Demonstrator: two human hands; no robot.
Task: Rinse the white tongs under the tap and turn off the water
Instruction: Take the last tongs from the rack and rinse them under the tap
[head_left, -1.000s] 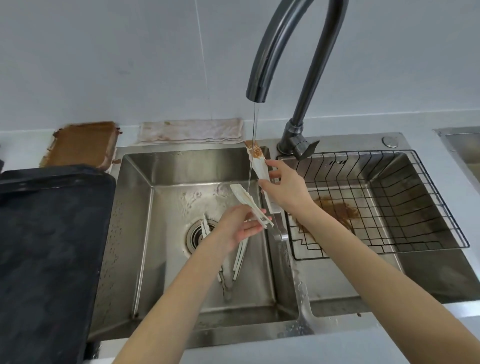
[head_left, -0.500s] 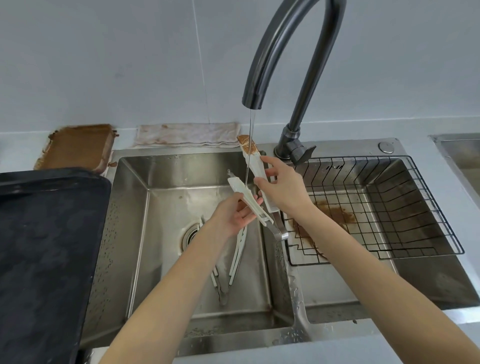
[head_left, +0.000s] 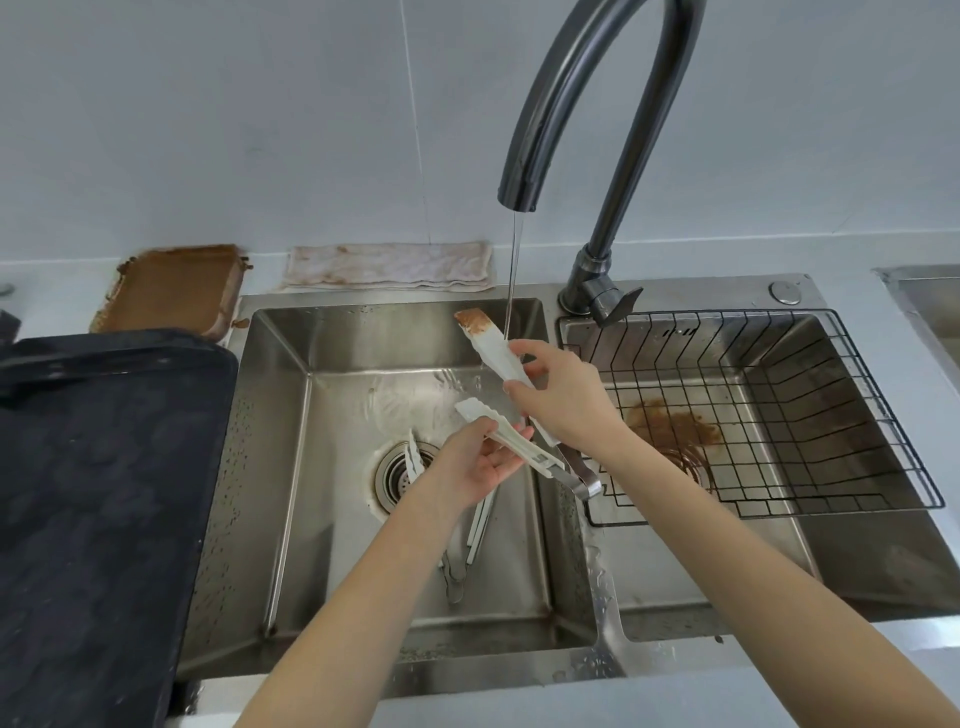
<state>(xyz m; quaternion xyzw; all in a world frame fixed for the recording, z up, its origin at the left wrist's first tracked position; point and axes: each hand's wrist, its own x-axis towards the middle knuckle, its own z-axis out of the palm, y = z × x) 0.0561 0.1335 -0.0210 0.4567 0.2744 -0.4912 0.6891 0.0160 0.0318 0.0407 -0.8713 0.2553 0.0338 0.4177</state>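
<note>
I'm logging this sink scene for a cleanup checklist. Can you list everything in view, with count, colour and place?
Held tongs: one, white with a brown-smeared tip, spread open under the water stream.
Second tongs: one, white and metal, lying in the left basin by the drain.
Tap: one, dark metal, running, behind the basins.
Sink: one, steel, two basins.
Wire basket: one, black, in the right basin over a brown stain.
Tray: one, black, left of the sink.
Brown-coated pan: one, back left counter.
Cloth: one, stained white, behind the left basin.
Hands: left hand on the lower arm of the tongs, right hand on the upper arm.
</note>
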